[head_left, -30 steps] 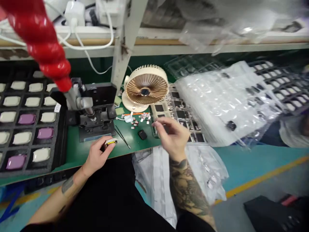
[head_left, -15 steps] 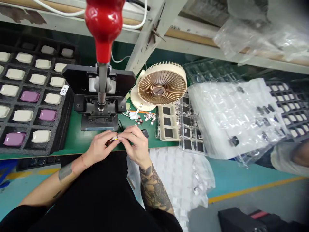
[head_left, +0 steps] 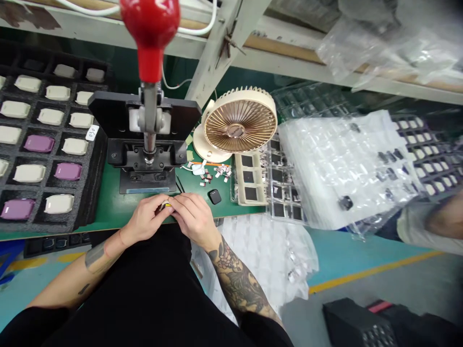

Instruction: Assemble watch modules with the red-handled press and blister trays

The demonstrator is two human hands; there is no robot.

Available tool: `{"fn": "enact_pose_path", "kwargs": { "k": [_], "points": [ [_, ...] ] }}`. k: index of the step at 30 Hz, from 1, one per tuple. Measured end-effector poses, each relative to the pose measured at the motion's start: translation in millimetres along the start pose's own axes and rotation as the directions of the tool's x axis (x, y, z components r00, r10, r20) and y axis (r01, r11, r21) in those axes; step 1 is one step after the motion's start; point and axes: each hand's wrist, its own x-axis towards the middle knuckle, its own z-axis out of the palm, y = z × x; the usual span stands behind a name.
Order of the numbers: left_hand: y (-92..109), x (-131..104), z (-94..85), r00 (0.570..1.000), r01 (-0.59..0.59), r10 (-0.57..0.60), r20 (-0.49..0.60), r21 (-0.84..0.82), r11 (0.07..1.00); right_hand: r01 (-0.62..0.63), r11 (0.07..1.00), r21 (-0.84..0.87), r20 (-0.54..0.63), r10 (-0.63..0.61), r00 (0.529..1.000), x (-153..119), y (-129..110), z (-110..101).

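Observation:
In front of the press, close to the table's front edge, both hands meet over a small pale casing with a yellow strip. Fingers hide most of it. My left hand pinches its left side between thumb and fingers. My right hand is closed at its right side, fingertips on the casing. Just behind the right hand lie dark tweezers. To the right of that hand is a black rounded-square piece. Several small white-and-dark parts lie loose on the green table.
A hand press with a red handle stands behind the hands. Left is a black foam tray of white and purple casings. A cream fan, a compartment box and bagged clear trays stand right. Another person's arm shows far right.
My right hand has shifted left and turned over the casing, uncovering the black rounded-square piece. The whole view has moved slightly. Both hands still hold the casing.

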Motion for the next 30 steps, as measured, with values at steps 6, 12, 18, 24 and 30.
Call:
{"fn": "enact_pose_path", "kwargs": {
  "k": [6,12,18,24,30],
  "points": [
    [-9.4,-4.5,5.6,0.994,0.032,-0.049,-0.097,-0.176,0.984,-0.249,0.968,0.009,-0.141,0.248,0.959,-17.5,10.5,-24.1],
    [-14.9,-7.7,12.1,0.981,0.058,-0.136,-0.14,-0.456,0.888,-0.562,0.799,-0.214,-0.17,0.537,0.827,-51.4,29.3,-42.4],
    [-12.2,-5.3,7.5,0.978,-0.048,-0.001,-0.211,-0.23,0.972,-0.598,0.781,-0.179,-0.244,0.553,0.797,-54.3,32.1,-27.8],
    [-3.7,-4.0,12.9,0.968,0.072,-0.147,-0.204,-0.335,0.939,-0.529,0.843,0.097,-0.372,0.524,0.767,-39.8,16.0,-27.0],
    [-1.2,4.6,13.9,0.964,0.138,-0.224,-0.147,-0.443,0.886,-0.518,0.854,0.036,-0.399,0.488,0.776,-42.9,25.6,-20.7]
  ]
}}
